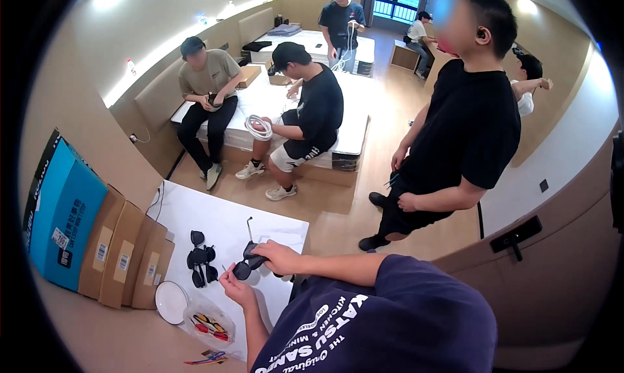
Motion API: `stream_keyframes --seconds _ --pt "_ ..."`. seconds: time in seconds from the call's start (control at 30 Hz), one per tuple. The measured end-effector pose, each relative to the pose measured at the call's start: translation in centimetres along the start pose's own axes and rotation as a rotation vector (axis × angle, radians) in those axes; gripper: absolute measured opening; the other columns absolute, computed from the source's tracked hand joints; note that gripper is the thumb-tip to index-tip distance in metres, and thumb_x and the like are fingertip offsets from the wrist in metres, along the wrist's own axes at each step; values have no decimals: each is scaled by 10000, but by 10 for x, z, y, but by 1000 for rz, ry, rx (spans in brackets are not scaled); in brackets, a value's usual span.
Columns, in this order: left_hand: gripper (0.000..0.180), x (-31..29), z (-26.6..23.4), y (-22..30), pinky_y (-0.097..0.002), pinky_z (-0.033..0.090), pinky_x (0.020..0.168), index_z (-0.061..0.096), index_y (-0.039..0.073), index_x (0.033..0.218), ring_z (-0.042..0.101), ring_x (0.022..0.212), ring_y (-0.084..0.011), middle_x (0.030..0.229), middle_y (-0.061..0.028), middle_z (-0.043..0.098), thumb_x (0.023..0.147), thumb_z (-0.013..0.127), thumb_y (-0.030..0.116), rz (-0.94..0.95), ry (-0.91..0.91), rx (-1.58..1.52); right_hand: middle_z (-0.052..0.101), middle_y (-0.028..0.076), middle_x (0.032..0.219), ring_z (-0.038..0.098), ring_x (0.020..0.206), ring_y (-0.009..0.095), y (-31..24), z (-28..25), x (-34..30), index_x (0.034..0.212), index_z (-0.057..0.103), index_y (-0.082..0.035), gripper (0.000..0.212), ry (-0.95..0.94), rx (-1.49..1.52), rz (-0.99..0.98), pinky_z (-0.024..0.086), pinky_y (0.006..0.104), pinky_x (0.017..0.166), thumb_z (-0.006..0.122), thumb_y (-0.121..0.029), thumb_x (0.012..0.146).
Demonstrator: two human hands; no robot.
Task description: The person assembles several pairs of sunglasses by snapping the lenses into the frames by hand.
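Observation:
Both hands are over the white table [286, 233] with a pair of black sunglasses [243, 269]. My right hand [279, 256] grips the sunglasses near one side of the frame, along with a dark grey piece that may be a cloth. One temple arm sticks up and away, past my fingers. My left hand [239, 288] is closed in a pinch on the other temple arm, beside the lower lens. Several more black sunglasses [203, 256] lie in a cluster just left of my hands.
Cardboard boxes [123, 259] and a blue box [68, 217] line the table's left side. Near them are a round white dish [171, 293] and a clear bag [209, 322] of coloured glasses. A person in black [465, 126] stands close at right; others sit on a bed [351, 122].

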State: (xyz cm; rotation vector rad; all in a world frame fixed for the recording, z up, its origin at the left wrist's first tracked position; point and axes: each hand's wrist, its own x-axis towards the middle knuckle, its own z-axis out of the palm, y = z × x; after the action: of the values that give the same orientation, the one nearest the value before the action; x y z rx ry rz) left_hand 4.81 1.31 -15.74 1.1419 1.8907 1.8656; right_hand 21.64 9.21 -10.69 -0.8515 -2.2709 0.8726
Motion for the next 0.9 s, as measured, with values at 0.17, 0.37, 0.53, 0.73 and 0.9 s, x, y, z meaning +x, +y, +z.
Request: stream_keyframes --seconds 0.17,0.37,0.53,0.73,0.9 --pt "176 10 -2 21 -334 519 847 514 -46 1017 659 915 -235 1042 -181 681 1006 402 89 23 -10 26 584 107 1167 541 1008 328 -19 -10 7 1185 565 -46 449 -68 -42 3 491 421 866 560 2 738" --pt "156 11 3 50 -336 517 863 502 -44 986 665 926 -242 1050 -191 684 1000 391 66 89 -2 -35 580 83 1202 537 1008 310 -37 -24 10 1198 553 -57 466 1 -135 -10 521 414 823 582 -13 735" --pt "82 24 -3 60 -333 513 875 418 -9 974 655 934 -240 1058 -220 676 1002 384 60 50 17 -148 599 94 1106 534 1003 321 -64 -46 5 1143 569 -33 418 54 -131 12 513 415 819 592 -19 726" --pt "109 7 11 87 -339 501 882 459 -27 973 642 945 -235 1034 -219 677 993 381 47 122 -79 -95 581 66 1210 537 1042 288 -84 -58 -4 1197 562 -37 489 162 -108 -54 513 395 841 627 -15 713" --pt "134 16 6 95 -346 514 880 457 -28 978 651 946 -241 1045 -215 668 1010 388 82 136 2 -218 583 93 1208 541 1034 300 -90 -68 -14 1196 559 -28 488 128 -104 -31 514 396 847 616 -23 711"
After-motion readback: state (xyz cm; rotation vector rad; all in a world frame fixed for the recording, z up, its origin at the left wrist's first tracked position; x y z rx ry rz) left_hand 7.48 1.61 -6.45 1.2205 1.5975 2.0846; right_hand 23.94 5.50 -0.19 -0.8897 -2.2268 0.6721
